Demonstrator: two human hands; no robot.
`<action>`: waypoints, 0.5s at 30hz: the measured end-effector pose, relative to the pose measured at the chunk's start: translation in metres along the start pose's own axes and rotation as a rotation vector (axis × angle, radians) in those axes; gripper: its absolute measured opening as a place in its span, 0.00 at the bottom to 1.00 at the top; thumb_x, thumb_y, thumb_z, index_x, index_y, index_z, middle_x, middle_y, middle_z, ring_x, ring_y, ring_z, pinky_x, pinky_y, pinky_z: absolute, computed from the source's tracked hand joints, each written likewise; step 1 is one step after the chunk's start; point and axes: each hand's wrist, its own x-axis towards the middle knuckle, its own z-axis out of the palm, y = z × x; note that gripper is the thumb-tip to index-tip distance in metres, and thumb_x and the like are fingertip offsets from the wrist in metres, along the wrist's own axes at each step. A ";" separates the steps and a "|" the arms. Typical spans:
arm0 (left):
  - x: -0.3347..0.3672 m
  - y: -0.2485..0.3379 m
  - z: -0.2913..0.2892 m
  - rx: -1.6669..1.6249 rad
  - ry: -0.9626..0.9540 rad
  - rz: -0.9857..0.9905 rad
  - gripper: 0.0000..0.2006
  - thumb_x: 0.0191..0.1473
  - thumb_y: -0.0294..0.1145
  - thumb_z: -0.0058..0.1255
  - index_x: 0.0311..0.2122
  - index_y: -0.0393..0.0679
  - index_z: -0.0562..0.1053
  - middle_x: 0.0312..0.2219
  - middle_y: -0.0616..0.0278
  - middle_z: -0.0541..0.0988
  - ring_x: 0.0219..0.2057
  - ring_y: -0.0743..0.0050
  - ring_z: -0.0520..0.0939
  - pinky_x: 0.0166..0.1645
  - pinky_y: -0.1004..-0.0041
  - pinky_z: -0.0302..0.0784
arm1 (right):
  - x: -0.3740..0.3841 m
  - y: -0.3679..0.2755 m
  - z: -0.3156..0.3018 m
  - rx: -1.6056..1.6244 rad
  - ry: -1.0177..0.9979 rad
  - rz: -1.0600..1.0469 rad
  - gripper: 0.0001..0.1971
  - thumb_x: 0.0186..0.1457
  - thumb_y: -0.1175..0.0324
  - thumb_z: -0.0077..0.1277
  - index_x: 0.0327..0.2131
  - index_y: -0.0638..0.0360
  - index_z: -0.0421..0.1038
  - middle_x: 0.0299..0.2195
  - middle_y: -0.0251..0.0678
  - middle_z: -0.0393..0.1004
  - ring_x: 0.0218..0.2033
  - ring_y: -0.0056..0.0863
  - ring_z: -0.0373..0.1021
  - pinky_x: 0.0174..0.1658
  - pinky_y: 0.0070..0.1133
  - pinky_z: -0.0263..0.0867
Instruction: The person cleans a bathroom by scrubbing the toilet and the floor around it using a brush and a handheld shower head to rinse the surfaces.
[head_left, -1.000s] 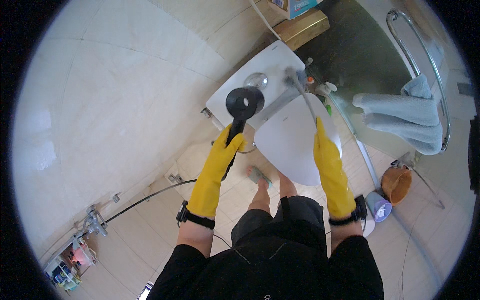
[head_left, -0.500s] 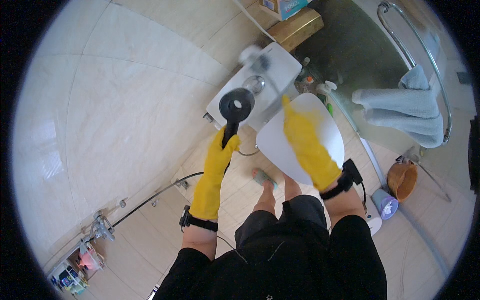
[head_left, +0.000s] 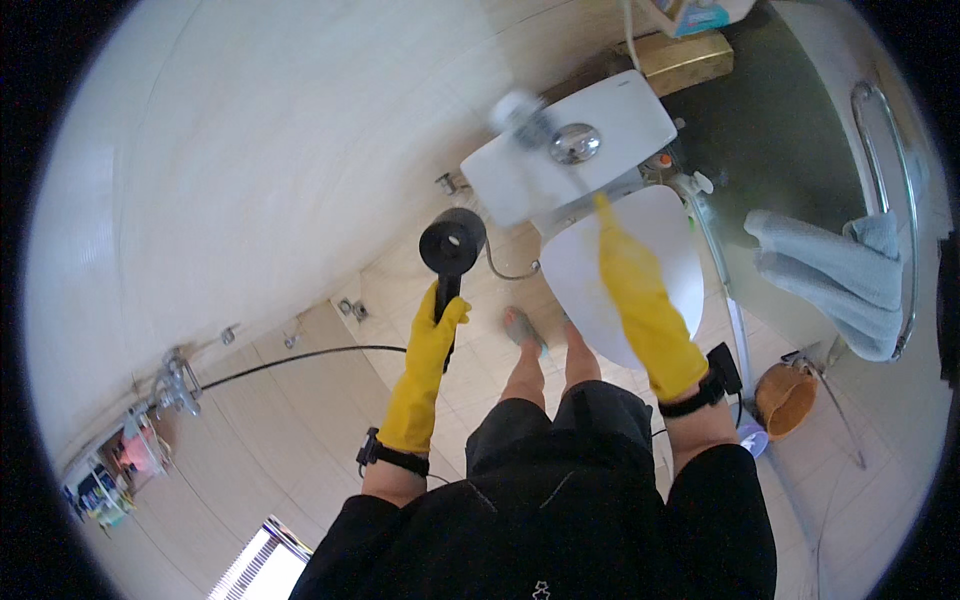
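My left hand [head_left: 428, 350], in a yellow rubber glove, is closed round the handle of a black shower head [head_left: 453, 240], held out left of the toilet; a black hose [head_left: 300, 358] runs toward the wall tap. In a matching glove, my right hand [head_left: 640, 290] hangs over the closed white toilet lid [head_left: 665, 240]. It grips a brush whose thin handle is smeared by motion. The brush's white and grey head [head_left: 524, 120] is blurred at the back of the white toilet tank [head_left: 500, 190], beside the wall; contact is unclear. A chrome flush button [head_left: 575, 144] sits on the tank.
Several bottles [head_left: 690, 182] stand between toilet and glass panel. Grey-blue towels [head_left: 835, 270] hang from a chrome rail [head_left: 912, 210] at right. A brown bucket [head_left: 786, 398] and a purple bin [head_left: 752, 438] stand lower right. A tap [head_left: 180, 382] and shelf [head_left: 110, 475] line the left wall.
The whole view has shifted, so the toilet appears farther right. The brush head has moved left along the tank's back edge. The shower head now appears left of the tank instead of overlapping it.
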 end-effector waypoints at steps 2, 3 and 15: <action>0.004 0.001 -0.003 -0.025 0.007 0.014 0.22 0.59 0.30 0.49 0.57 0.35 0.63 0.33 0.61 0.77 0.31 0.79 0.75 0.38 0.78 0.72 | 0.014 -0.004 -0.023 0.112 -0.037 0.025 0.30 0.57 0.66 0.43 0.64 0.48 0.50 0.32 0.42 0.75 0.26 0.42 0.72 0.29 0.34 0.69; 0.007 0.002 -0.003 -0.040 0.003 0.026 0.22 0.59 0.30 0.49 0.57 0.35 0.63 0.33 0.60 0.77 0.31 0.79 0.75 0.38 0.77 0.72 | 0.016 -0.004 -0.028 0.134 -0.027 0.016 0.30 0.58 0.66 0.43 0.64 0.48 0.50 0.31 0.42 0.75 0.25 0.41 0.72 0.29 0.33 0.69; 0.020 -0.011 0.013 0.229 -0.322 0.163 0.25 0.54 0.32 0.56 0.56 0.37 0.65 0.40 0.61 0.77 0.38 0.78 0.75 0.45 0.77 0.70 | -0.100 0.030 -0.024 0.939 0.090 0.544 0.21 0.65 0.61 0.37 0.60 0.49 0.58 0.19 0.32 0.68 0.12 0.18 0.60 0.16 0.18 0.60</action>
